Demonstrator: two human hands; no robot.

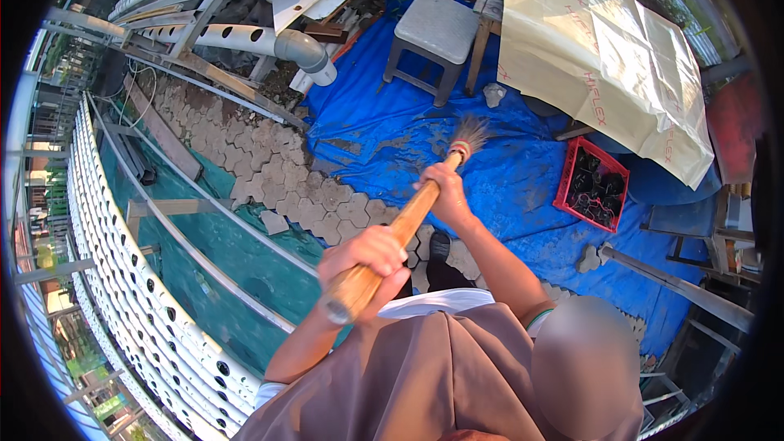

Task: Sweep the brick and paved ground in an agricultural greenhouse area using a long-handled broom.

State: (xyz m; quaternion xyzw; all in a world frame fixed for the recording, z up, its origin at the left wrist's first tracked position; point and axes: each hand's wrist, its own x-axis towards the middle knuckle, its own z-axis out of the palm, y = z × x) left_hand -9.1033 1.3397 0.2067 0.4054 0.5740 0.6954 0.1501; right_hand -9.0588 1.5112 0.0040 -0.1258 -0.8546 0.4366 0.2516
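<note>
Both hands grip a stick broom with a thick wooden handle (413,214). My left hand (370,257) wraps the handle near its butt end, close to my body. Farther down, my right hand (446,191) holds it just above a red and white binding. Beyond that binding, the thin bristles (470,130) fan out, slightly blurred, over a blue tarpaulin (380,153). Dirt smears mark the tarpaulin around the bristles; whether the tips touch it I cannot tell. My dark shoe (440,246) stands on hexagonal pavers at the tarpaulin's edge.
A plastic stool (436,27) stands beyond the bristles, beside a sheet-covered table (588,43). To the right, a red crate (560,187) holds dark pots. Hexagonal pavers (288,174) run leftward. White pipes with holes (131,257) line the left; a wooden post (680,288) slants at right.
</note>
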